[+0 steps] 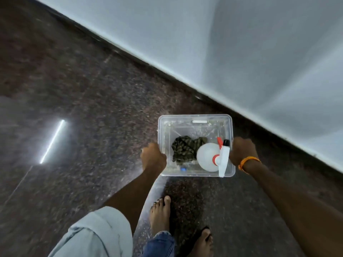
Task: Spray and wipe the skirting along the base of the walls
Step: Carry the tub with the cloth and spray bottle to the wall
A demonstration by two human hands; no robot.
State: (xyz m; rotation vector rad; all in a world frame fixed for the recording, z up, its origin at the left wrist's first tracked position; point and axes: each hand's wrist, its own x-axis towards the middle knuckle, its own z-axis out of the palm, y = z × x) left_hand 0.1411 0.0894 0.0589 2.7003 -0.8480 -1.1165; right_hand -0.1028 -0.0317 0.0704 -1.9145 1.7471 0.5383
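I hold a clear plastic tub in front of me above the floor. My left hand grips its left rim and my right hand, with an orange wristband, grips its right rim. Inside lie a crumpled dark green cloth and a white spray bottle with a red collar and trigger, resting on its side. A small blue item sits at the tub's near edge. The dark skirting runs diagonally along the base of the pale wall, just beyond the tub.
The floor is dark speckled stone with a bright reflection of a tube light at the left. The pale grey wall fills the upper right. My bare feet stand below the tub.
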